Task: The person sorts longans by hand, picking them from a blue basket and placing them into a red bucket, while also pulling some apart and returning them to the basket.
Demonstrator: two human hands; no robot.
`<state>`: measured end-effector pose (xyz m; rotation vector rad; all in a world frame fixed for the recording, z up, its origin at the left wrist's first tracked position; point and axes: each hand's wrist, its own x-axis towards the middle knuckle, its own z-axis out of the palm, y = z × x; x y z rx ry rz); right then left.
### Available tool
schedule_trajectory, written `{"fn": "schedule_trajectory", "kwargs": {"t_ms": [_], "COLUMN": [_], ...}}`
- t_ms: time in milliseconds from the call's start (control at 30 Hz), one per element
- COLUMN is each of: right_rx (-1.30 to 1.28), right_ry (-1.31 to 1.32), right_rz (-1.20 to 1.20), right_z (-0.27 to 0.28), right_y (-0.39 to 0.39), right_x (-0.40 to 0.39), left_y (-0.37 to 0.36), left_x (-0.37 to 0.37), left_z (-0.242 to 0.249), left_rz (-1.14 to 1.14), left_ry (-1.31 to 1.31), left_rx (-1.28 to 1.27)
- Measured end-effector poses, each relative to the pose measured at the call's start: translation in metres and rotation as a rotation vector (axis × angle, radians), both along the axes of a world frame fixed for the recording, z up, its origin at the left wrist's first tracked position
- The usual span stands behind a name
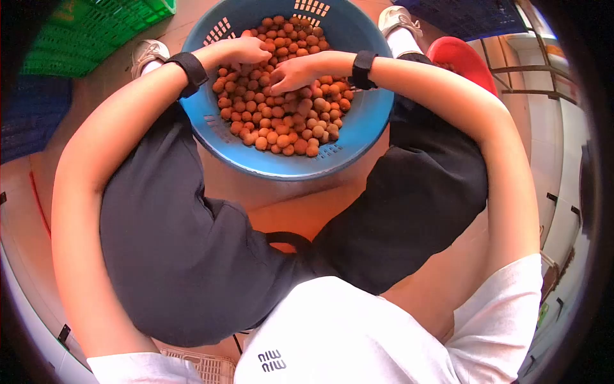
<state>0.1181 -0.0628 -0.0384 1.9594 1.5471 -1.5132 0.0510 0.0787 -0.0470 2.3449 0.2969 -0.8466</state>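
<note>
Round orange-brown fruits that look like longans (268, 139) fill a blue plastic basket (281, 168) between my legs. My left hand (249, 52) reaches in from the left over the upper part of the heap, fingers apart and touching the fruits. Close beside it, my right hand (295, 75) comes in from the right, nearer the middle of the heap. Its fingers spread down over the fruits, some of them blurred and shaded. I see no fruit firmly gripped in either hand. A black band circles each wrist.
A green crate (96, 38) and a blue crate (32, 115) stand at the left. Another blue crate (476, 16) is at the upper right, near a red basin (464, 61) and a metal rack (534, 70). A pale crate (204, 368) lies below me.
</note>
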Motion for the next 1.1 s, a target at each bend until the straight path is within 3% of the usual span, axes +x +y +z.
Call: {"fn": "schedule_trajectory", "kwargs": {"t_ms": [167,300,333,467,667,767,1100], "right_rx": [-0.059,-0.105,-0.119,-0.157,-0.151,-0.206,-0.634], "right_ry": [0.121,0.048,-0.008,0.022,0.1,-0.072,0.239], "right_rz": [0.008,-0.033,-0.046,-0.053,0.048,0.023,0.024], "right_z": [0.012,0.011,0.009,-0.002,-0.006,0.012,0.022], "right_y": [0.001,0.004,0.006,0.009,0.009,-0.002,-0.002], "right_x": [-0.008,-0.008,-0.008,-0.007,-0.018,-0.026,-0.033], "left_y": [0.0,-0.014,-0.015,-0.025,-0.033,-0.033,-0.041], "left_x": [0.002,0.001,-0.001,-0.007,-0.008,-0.014,-0.012], "left_z": [0.002,0.003,0.01,0.019,0.022,0.023,0.005], "left_rz": [0.088,0.011,-0.204,-0.26,-0.252,-0.234,-0.088], "left_ry": [0.056,0.118,0.073,0.119,0.232,0.308,0.716], "left_rx": [-0.166,-0.402,-0.413,-0.537,-0.609,-0.611,-0.635]}}
